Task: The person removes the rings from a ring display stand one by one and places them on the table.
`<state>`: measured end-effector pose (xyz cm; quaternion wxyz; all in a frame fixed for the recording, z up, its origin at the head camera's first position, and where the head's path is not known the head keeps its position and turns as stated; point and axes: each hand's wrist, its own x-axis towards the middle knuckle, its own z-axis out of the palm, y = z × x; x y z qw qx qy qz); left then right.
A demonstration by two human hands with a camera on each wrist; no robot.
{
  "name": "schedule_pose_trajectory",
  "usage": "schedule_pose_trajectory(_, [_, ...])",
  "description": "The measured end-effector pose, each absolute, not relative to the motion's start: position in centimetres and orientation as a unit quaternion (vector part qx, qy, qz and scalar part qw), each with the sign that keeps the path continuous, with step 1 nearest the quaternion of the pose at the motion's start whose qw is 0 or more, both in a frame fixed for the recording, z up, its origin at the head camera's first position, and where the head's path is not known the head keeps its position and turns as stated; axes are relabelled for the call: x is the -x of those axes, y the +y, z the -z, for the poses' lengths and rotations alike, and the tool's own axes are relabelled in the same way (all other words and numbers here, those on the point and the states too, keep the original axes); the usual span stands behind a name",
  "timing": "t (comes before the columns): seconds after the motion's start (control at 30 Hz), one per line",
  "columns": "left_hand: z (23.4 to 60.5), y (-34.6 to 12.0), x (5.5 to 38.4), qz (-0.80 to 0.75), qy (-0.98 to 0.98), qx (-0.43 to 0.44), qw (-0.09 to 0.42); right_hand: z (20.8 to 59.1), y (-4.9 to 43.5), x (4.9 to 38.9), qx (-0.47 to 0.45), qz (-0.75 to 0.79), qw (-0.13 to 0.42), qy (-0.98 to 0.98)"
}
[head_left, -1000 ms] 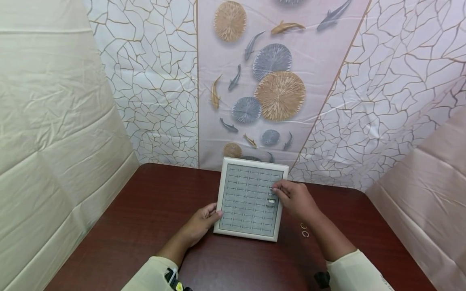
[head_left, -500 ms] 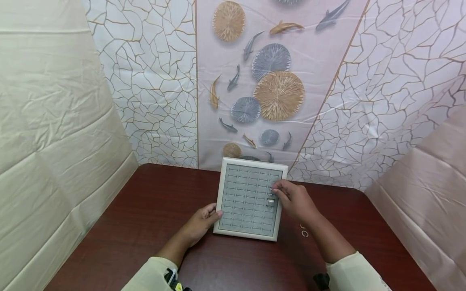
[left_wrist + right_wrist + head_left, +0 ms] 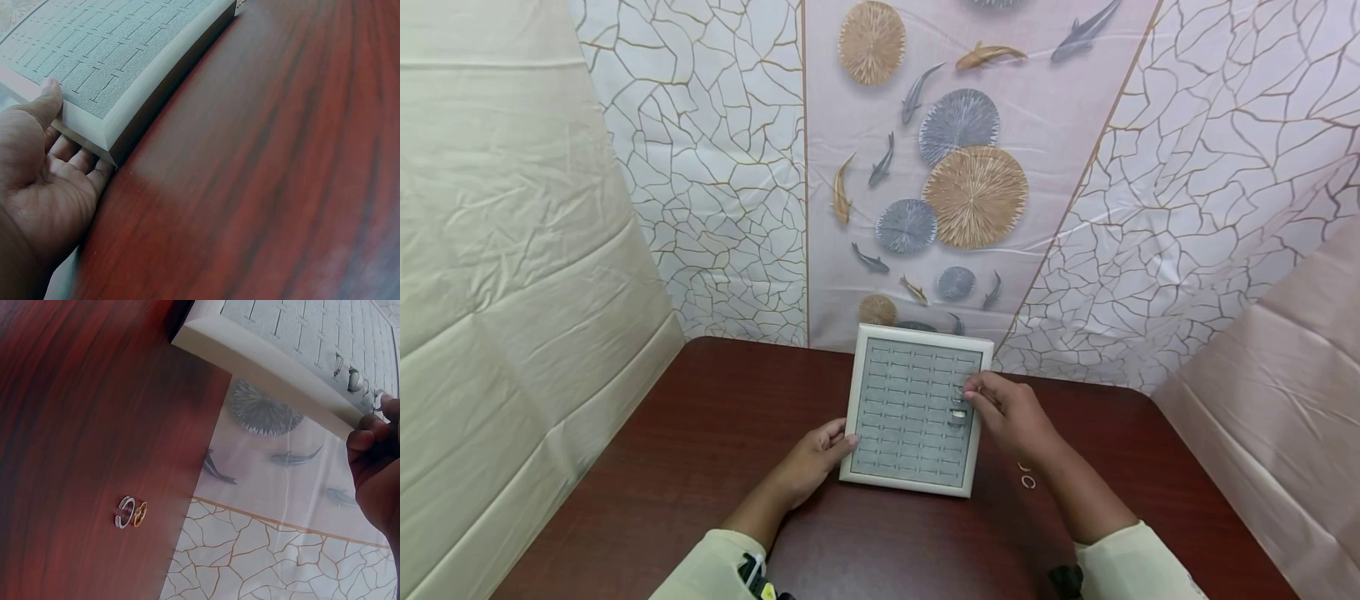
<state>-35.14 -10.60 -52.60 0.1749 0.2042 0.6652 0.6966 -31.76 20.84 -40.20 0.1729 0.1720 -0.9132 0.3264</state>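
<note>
A white-framed ring display tray (image 3: pixel 906 485) with a grey slotted pad leans back, raised toward the person. My left hand (image 3: pixel 811 465) grips its left edge, thumb on the front of the frame and fingers underneath, as the left wrist view shows. At the pad's right column, my right hand (image 3: pixel 1015 415) has thumb and fingertips at a thin silver ring (image 3: pixel 378 397), pinching it at its slot. Below it in the same column sit several silver rings, among them a wide one (image 3: pixel 354 380).
A silver open-ended ring (image 3: pixel 127 512) and a gold ring (image 3: pixel 141 514) lie side by side on the dark red table (image 3: pixel 715 417), right of the tray. Behind the table hangs a patterned cloth (image 3: pixel 730 167); plain cloth (image 3: pixel 497 250) covers the left side.
My right fingertips have shifted slightly right, showing more of the ring at its slot. My left hand and the tray have hardly moved.
</note>
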Motion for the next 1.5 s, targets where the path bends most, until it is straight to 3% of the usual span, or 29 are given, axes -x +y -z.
schedule_pose_trajectory(0.6, [52.6,-10.6,35.0,-0.690,0.672,-0.207,0.173,41.0,22.5,30.2,-0.205,-0.345,0.165,-0.901])
schedule_pose_trajectory(0.83, [52.5,-10.6,34.9,-0.683,0.681,-0.202,0.171,41.7,24.1,29.3,-0.173,-0.364,0.146,-0.904])
schedule_pose_trajectory(1.1, [52.6,-10.6,35.0,-0.685,0.680,-0.199,0.170,42.4,25.8,28.7,-0.160,-0.339,0.177,-0.910])
schedule_pose_trajectory(1.5, [52.4,-10.5,34.9,-0.695,0.667,-0.203,0.173,43.9,28.1,27.9,-0.131,-0.325,0.167,-0.922])
